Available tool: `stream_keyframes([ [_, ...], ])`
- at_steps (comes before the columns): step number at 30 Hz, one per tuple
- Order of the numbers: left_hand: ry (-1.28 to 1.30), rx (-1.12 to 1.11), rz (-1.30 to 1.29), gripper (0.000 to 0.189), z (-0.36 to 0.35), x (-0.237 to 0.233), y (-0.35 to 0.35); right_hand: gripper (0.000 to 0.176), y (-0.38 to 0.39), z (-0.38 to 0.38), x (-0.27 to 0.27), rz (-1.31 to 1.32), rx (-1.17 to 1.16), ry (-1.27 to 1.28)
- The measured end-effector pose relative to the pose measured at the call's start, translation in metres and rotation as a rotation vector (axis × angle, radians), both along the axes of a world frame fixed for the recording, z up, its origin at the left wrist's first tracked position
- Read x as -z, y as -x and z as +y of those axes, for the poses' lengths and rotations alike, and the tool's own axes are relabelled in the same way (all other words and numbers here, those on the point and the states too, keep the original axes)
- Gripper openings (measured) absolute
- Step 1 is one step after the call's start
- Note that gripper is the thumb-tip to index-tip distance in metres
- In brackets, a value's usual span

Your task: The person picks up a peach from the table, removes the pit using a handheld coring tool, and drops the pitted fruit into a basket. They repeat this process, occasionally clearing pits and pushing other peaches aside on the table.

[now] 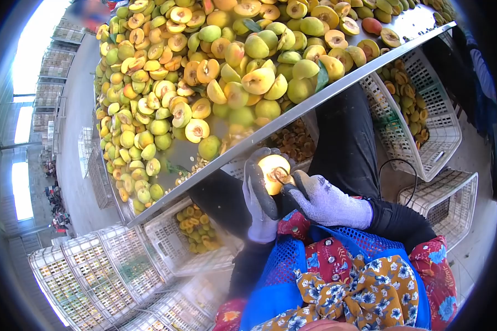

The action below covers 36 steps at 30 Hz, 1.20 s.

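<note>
My left hand [255, 193], in a pale purple glove with dark palm and fingers, is closed around a peach half [271, 172]. Its cut face is turned up, with a brown stone area in the middle. My right hand [331, 201], gloved the same way, grips a small curved metal tool [282, 175]. The tool's dark tip rests at the stone area; most of its handle is hidden by the fingers. Both hands are over my lap, just below the metal table edge [292, 119]. Beyond that edge lies a large heap of whole and halved peaches [165, 99].
A white crate [165, 237] holding fruit halves stands at the left, beside stacked crates [94, 276]. On the right are another crate with fruit [444, 129] and a tilted crate [453, 207]. Brown stones [292, 140] lie in a container under the table.
</note>
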<state>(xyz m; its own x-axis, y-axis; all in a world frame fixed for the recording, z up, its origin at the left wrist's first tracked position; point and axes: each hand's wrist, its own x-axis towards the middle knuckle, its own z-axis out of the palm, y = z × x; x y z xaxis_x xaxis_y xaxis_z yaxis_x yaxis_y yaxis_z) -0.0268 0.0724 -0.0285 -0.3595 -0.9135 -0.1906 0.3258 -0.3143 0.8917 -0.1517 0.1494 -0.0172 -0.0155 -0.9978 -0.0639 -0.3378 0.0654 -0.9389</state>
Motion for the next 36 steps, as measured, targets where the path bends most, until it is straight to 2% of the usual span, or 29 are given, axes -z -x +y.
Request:
stream_keyframes([
  [2,0.169,-0.058,-0.103,0.049,0.004,0.008,0.002,0.034,-0.002,-0.003,0.01,-0.051,0.016,0.173],
  [5,0.337,-0.068,-0.152,0.05,0.005,0.007,0.004,0.035,0.004,-0.008,-0.004,-0.731,-0.03,-0.377],
  [6,0.379,-0.06,-0.151,0.051,0.005,0.006,0.004,0.038,0.012,-0.011,-0.014,-0.853,-0.073,-0.551],
  [9,0.522,-0.078,-0.189,0.048,0.008,0.013,0.004,0.035,0.018,-0.014,-0.021,-0.709,-0.099,-0.516],
  [10,0.485,-0.011,-0.191,0.047,0.004,0.015,0.0,0.032,0.013,-0.012,-0.007,-0.457,-0.129,-0.172],
  [11,0.354,0.026,-0.136,0.047,0.003,0.011,0.0,0.028,0.009,-0.012,0.002,-0.155,-0.067,0.151],
  [14,-0.037,0.11,0.021,0.043,-0.004,0.008,-0.006,0.025,0.011,-0.007,0.011,0.042,-0.097,0.08],
  [16,0.491,0.151,-0.416,0.042,-0.005,0.025,-0.017,0.026,0.009,-0.002,0.017,0.153,-0.137,0.052],
  [18,0.22,0.14,-0.261,0.041,-0.002,0.01,-0.011,0.027,0.008,0.001,0.014,0.124,-0.114,0.012],
  [21,-0.039,0.074,-0.051,0.043,-0.002,0.013,-0.01,0.028,0.011,0.0,-0.001,0.089,-0.091,-0.036],
  [25,-0.055,0.021,-0.03,0.044,0.003,0.007,-0.005,0.029,0.008,-0.001,-0.004,-0.01,-0.04,-0.159],
  [28,0.043,-0.009,-0.057,0.044,0.008,0.007,-0.005,0.034,-0.002,0.0,0.021,-0.038,0.0,0.083],
  [33,0.201,-0.031,-0.008,0.039,0.01,0.004,0.001,0.041,0.014,-0.007,-0.016,-1.029,-0.153,-0.569],
  [34,0.215,0.004,-0.092,0.039,0.006,0.003,-0.002,0.037,0.023,-0.009,-0.025,-1.227,-0.154,-0.663],
  [35,0.227,0.038,-0.174,0.038,0.002,0.001,-0.007,0.036,0.023,-0.011,-0.027,-1.412,-0.02,-0.778],
  [36,0.238,0.074,-0.256,0.038,-0.001,0.001,-0.009,0.033,0.024,-0.01,-0.021,-1.44,-0.059,-0.793],
])
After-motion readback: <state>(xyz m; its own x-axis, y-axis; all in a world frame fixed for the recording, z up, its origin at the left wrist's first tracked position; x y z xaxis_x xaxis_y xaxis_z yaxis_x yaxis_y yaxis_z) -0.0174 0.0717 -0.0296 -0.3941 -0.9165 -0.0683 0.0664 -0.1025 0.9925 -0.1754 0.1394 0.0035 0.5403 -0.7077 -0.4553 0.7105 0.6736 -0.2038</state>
